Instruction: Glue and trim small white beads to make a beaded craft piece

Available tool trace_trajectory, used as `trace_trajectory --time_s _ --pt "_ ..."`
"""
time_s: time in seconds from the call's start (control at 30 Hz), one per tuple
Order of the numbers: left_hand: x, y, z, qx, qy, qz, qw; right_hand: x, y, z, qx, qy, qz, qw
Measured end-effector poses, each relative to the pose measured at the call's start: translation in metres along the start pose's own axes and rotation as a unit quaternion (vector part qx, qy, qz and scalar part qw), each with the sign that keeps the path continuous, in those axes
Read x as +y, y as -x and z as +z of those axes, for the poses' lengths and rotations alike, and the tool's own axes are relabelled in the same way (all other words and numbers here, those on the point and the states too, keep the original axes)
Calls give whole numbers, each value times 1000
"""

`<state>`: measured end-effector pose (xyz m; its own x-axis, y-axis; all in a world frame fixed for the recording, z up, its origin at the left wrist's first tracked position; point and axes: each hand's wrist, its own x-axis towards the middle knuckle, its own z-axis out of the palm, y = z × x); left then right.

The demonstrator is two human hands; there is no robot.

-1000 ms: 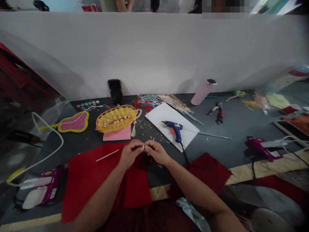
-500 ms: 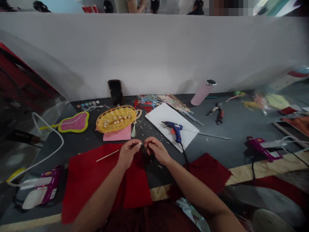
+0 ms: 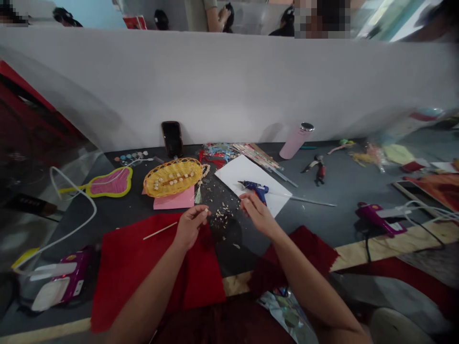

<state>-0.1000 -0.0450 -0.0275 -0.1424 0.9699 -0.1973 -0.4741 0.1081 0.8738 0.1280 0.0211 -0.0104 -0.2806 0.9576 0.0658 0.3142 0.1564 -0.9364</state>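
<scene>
My left hand (image 3: 191, 225) is closed in a pinch above the red cloth (image 3: 143, 267). A small whitish bead-like piece (image 3: 207, 210) sits between thumb and forefinger. On the right, my right hand (image 3: 258, 213) is held out over the edge of the white sheet (image 3: 236, 169), its fingers loosely bent and apart, with nothing visible in them. It is close to the handle of the blue glue gun (image 3: 254, 185), which it partly hides; I cannot tell whether they touch. Many tiny beige pieces (image 3: 223, 214) lie scattered on the dark table between my hands. A thin stick (image 3: 159, 231) rests on the red cloth.
A yellow woven basket (image 3: 172, 177) holding small white flowers or beads sits on pink paper (image 3: 174, 200). Behind are a phone (image 3: 172, 138), wrapped sticks (image 3: 256, 157) and a pink bottle (image 3: 297, 141). Pliers (image 3: 317, 169) and a purple power strip (image 3: 383, 219) are at right.
My right hand has moved away from my left, rightward to the glue gun, uncovering the tiny beige pieces. My left hand keeps its pinch in place. The view has tilted slightly up.
</scene>
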Motion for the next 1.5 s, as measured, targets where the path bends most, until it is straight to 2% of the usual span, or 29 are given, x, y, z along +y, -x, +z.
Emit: trace_trajectory --time_s 0.07,0.17,0.27,0.33,0.4,0.5,0.63,0.83,0.93,1.1,1.23,1.5 --pt "0 0 0 -2 0 -1 1000 5 -1 -24 33 116 9 993" --pt "-1 1 1 -3 -1 -5 1000 11 -3 -49 79 307 47 947" --pt "-1 1 1 -5 -1 -10 1000 10 -8 -56 60 410 112 903" --pt "0 1 1 -5 0 -12 1000 10 -12 -54 32 429 147 890" --pt "0 1 1 -4 -1 -11 1000 11 -17 -51 22 425 172 888" --pt "0 0 0 -6 -4 -10 1000 16 -24 -50 43 394 197 897" --pt "-1 -1 -1 -11 2 -9 1000 22 -28 -54 78 348 190 915" --pt "0 0 0 -21 7 -10 1000 24 -23 -51 120 197 159 960" --pt "1 1 1 -19 9 -16 1000 28 -21 -45 133 116 157 972" --pt "1 0 1 -19 10 -19 1000 32 -23 -42 199 16 135 971" --pt "0 1 2 -24 10 -20 999 33 -22 -40 244 -18 110 963" --pt "-2 0 0 -19 1 -21 1000 38 -13 -39 224 17 111 968"
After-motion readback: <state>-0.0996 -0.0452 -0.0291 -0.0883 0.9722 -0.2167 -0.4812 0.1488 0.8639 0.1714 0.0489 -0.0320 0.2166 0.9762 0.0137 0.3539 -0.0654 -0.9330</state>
